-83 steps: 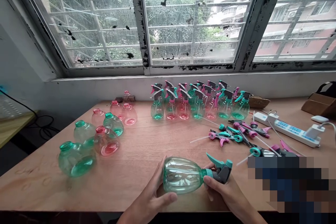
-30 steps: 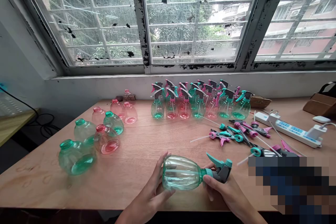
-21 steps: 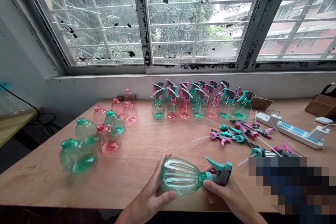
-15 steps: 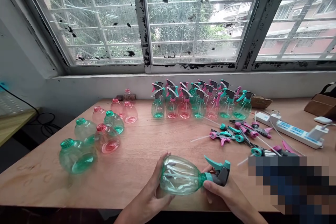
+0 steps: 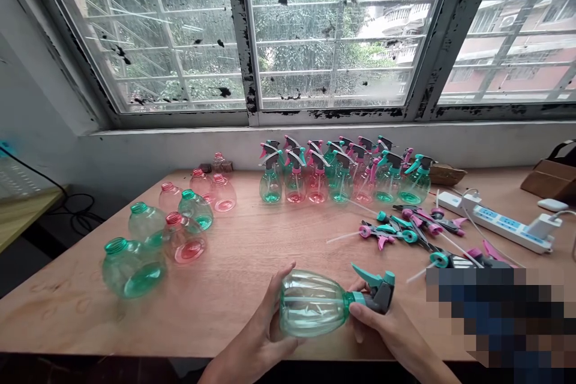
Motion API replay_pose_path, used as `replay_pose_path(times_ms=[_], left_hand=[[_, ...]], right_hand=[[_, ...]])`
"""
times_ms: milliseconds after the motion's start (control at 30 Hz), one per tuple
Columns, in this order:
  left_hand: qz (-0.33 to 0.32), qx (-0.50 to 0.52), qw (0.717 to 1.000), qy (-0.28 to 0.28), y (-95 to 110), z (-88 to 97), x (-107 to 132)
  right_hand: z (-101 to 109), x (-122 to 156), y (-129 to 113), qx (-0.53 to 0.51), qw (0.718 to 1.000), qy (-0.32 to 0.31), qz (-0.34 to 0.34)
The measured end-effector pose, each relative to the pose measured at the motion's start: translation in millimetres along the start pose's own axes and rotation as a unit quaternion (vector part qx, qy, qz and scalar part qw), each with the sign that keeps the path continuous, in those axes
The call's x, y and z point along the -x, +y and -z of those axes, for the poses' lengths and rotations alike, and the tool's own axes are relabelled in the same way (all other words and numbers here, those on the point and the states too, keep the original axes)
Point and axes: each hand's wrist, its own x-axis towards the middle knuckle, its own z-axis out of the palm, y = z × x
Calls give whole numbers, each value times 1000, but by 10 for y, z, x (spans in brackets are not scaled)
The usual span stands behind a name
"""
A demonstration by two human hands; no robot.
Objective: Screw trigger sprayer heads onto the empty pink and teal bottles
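A clear green spray bottle [image 5: 312,305] lies sideways in the air above the table's front edge, its base to the left. My left hand [image 5: 265,327] is closed around the base end. At the neck, the fingers of my right hand [image 5: 375,321] grip the teal collar of the spray head [image 5: 380,291], which is dark grey with a teal trigger. The head sits on the bottle's mouth, and a pale tube runs inside the bottle. Some fingers of both hands are hidden behind it.
Open green bottles [image 5: 134,270] and pink bottles [image 5: 184,240] stand at the left. Several bottles with spray heads [image 5: 317,180] line the back. Loose spray heads [image 5: 405,228] lie in a pile at the right, before a white power strip [image 5: 499,222]. A pixelated patch covers the lower right.
The bottle and my left hand have shifted slightly to the right. My right hand stays at the collar, its fingers slightly moved.
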Motion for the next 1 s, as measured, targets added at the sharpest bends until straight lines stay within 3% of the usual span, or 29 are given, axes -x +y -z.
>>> replay_pose_path(times_ms=[167, 300, 600, 767, 833, 933, 1000], left_hand=[[-30, 31, 999, 8, -44, 2, 4], [-14, 54, 998, 6, -118, 43, 16], [-22, -87, 996, 18, -115, -4, 20], [-102, -143, 984, 14, -150, 30, 51], [-157, -226, 961, 17, -133, 46, 55], [-296, -376, 878, 12, -83, 47, 84], [-329, -440, 835, 24, -48, 26, 125]], right_hand=[[-8, -11, -8, 1, 1000, -9, 4], [-23, -5, 2, -5, 1000, 6, 9], [-18, -24, 6, -56, 998, 21, 4], [-31, 0, 20, -63, 998, 8, 4], [-41, 25, 16, -88, 995, 15, -36], [-63, 71, -4, -124, 983, 36, -133], [-79, 93, -18, -145, 977, 36, -151]])
